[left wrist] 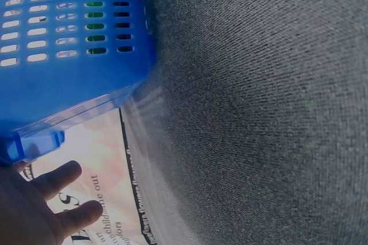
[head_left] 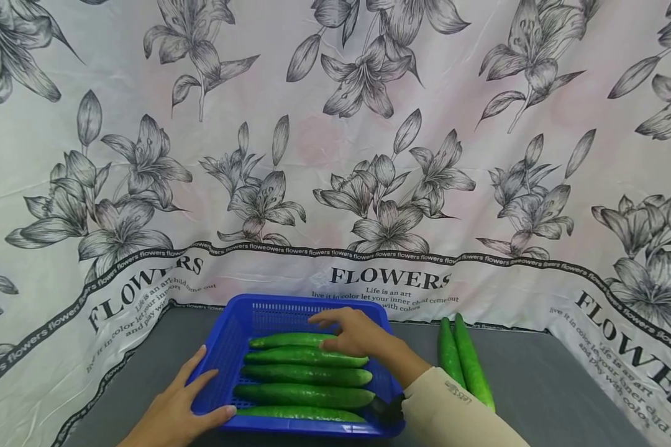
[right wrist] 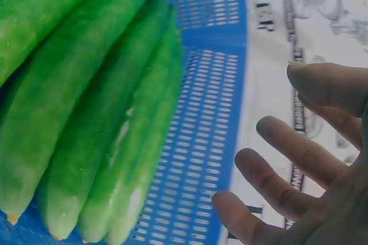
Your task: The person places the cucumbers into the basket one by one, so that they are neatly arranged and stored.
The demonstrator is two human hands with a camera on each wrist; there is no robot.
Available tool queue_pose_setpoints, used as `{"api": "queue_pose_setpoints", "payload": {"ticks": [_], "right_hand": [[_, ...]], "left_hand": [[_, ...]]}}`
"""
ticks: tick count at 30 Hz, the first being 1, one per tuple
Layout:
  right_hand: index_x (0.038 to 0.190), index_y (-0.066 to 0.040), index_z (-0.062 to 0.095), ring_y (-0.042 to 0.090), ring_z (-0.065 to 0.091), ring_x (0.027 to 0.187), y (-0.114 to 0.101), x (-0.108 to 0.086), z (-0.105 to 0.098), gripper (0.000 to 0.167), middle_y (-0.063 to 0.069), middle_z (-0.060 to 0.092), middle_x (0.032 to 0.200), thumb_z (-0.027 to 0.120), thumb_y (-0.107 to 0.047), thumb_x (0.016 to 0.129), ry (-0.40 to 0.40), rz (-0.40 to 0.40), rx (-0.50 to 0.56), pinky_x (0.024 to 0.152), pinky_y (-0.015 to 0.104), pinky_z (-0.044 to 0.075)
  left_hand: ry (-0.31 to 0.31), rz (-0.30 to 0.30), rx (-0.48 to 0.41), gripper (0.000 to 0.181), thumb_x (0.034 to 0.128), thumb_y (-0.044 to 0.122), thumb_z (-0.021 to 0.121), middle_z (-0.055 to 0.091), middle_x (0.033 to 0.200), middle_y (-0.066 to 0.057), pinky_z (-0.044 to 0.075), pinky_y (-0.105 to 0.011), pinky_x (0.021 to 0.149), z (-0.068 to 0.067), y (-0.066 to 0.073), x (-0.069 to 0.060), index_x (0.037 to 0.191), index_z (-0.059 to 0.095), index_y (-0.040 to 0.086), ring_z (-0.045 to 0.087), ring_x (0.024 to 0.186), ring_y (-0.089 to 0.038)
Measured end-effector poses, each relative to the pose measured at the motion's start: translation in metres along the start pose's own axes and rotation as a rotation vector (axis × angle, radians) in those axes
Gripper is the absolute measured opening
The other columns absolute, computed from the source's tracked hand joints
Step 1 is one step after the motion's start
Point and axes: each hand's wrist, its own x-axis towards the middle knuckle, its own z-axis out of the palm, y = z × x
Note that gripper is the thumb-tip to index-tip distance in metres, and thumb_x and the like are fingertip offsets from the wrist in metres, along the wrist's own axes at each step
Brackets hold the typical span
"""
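Note:
A blue plastic basket (head_left: 307,428) with slotted walls holds several green cucumbers (head_left: 307,375) lying side by side. My left hand (head_left: 173,410) is at the basket's front left corner, fingers spread along the outer left side and thumb at the front rim. In the left wrist view, that hand's straight fingers (left wrist: 80,216) show below the basket's rim. Over the rear of the basket reaches my right hand (head_left: 355,332), above the farthest cucumbers. The right wrist view shows its fingers (right wrist: 276,182) extended and apart, holding nothing.
Two more cucumbers (head_left: 470,366) lie together on the grey tabletop (head_left: 542,385), right of the basket. A flower-printed cloth (head_left: 391,205) hangs behind and around the table. Something dark (head_left: 388,410) is at the basket's front right corner, beside the right sleeve.

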Motion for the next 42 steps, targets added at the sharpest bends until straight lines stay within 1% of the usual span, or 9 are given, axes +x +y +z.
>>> {"api": "queue_pose_setpoints", "payload": {"ticks": [5, 14, 18, 21, 26, 30, 34, 39, 42], "right_hand": [[0.132, -0.02, 0.061, 0.034, 0.061, 0.106, -0.002, -0.021, -0.009, 0.045, 0.004, 0.064, 0.121, 0.072, -0.018, 0.088, 0.077, -0.053, 0.055, 0.082, 0.045, 0.05], [0.133, -0.018, 0.06, 0.022, 0.063, 0.1, -0.004, -0.057, -0.02, 0.044, 0.003, 0.064, 0.12, 0.069, -0.03, 0.091, 0.207, -0.137, 0.083, 0.078, 0.038, 0.051], [0.132, -0.017, 0.061, 0.022, 0.061, 0.102, -0.006, -0.07, -0.018, 0.043, 0.002, 0.061, 0.125, 0.07, -0.028, 0.091, 0.247, -0.138, 0.138, 0.077, 0.033, 0.053], [0.132, -0.017, 0.06, 0.021, 0.06, 0.104, -0.009, -0.082, -0.015, 0.044, 0.001, 0.059, 0.128, 0.07, -0.026, 0.09, 0.292, -0.109, 0.191, 0.081, 0.035, 0.053], [0.131, -0.015, 0.061, 0.02, 0.06, 0.103, -0.011, -0.105, -0.014, 0.043, 0.002, 0.062, 0.122, 0.071, -0.021, 0.09, 0.472, -0.158, 0.2, 0.082, 0.042, 0.052], [0.127, -0.014, 0.062, 0.019, 0.061, 0.1, -0.01, -0.121, -0.015, 0.042, 0.0, 0.064, 0.118, 0.074, -0.01, 0.087, 0.629, -0.206, 0.169, 0.078, 0.041, 0.054], [0.127, -0.014, 0.062, 0.019, 0.061, 0.099, -0.004, -0.135, -0.018, 0.045, 0.0, 0.063, 0.12, 0.075, -0.006, 0.085, 0.711, -0.158, 0.133, 0.077, 0.04, 0.054], [0.129, -0.019, 0.061, 0.017, 0.06, 0.101, 0.006, -0.148, -0.02, 0.047, -0.001, 0.061, 0.123, 0.075, -0.01, 0.085, 0.748, -0.052, 0.109, 0.077, 0.037, 0.054], [0.129, -0.019, 0.061, 0.014, 0.059, 0.101, 0.01, -0.155, -0.02, 0.047, -0.002, 0.061, 0.123, 0.075, -0.011, 0.086, 0.764, -0.026, 0.099, 0.077, 0.036, 0.054]], "left_hand": [[-0.003, 0.001, -0.004, 0.076, 0.0851, 0.055, 0.065, 0.01, 0.157, -0.014, 0.044, -0.066, 0.077, 0.0, 0.0, 0.0, 0.138, 0.052, 0.003, 0.048, 0.113, -0.054], [0.003, 0.002, 0.005, 0.076, 0.0846, 0.056, 0.066, 0.011, 0.157, -0.016, 0.044, -0.066, 0.077, -0.001, 0.002, -0.001, 0.137, 0.053, 0.003, 0.049, 0.112, -0.053], [0.001, 0.004, 0.003, 0.075, 0.0848, 0.055, 0.066, 0.011, 0.156, -0.017, 0.044, -0.066, 0.077, -0.002, 0.001, -0.001, 0.137, 0.053, 0.003, 0.048, 0.114, -0.054], [-0.002, 0.005, -0.002, 0.075, 0.0851, 0.055, 0.065, 0.011, 0.157, -0.016, 0.044, -0.066, 0.078, -0.002, 0.001, -0.001, 0.137, 0.053, 0.002, 0.046, 0.115, -0.054], [0.002, 0.008, -0.005, 0.075, 0.0851, 0.055, 0.066, 0.011, 0.157, -0.016, 0.044, -0.066, 0.078, -0.002, 0.002, -0.001, 0.137, 0.053, 0.002, 0.046, 0.116, -0.055], [0.01, 0.011, 0.002, 0.075, 0.0848, 0.055, 0.066, 0.011, 0.156, -0.016, 0.044, -0.066, 0.078, -0.001, 0.001, -0.001, 0.138, 0.053, 0.003, 0.046, 0.116, -0.055], [0.011, 0.012, 0.006, 0.075, 0.0849, 0.055, 0.065, 0.011, 0.156, -0.017, 0.043, -0.067, 0.078, -0.001, 0.001, -0.001, 0.138, 0.052, 0.003, 0.045, 0.116, -0.055], [0.009, 0.01, 0.008, 0.075, 0.0849, 0.055, 0.065, 0.011, 0.156, -0.017, 0.043, -0.067, 0.077, 0.0, 0.001, 0.0, 0.138, 0.052, 0.003, 0.046, 0.115, -0.055], [0.009, 0.011, 0.008, 0.075, 0.0849, 0.055, 0.065, 0.011, 0.156, -0.017, 0.043, -0.067, 0.077, 0.0, 0.0, 0.0, 0.138, 0.052, 0.003, 0.046, 0.114, -0.055]]}}
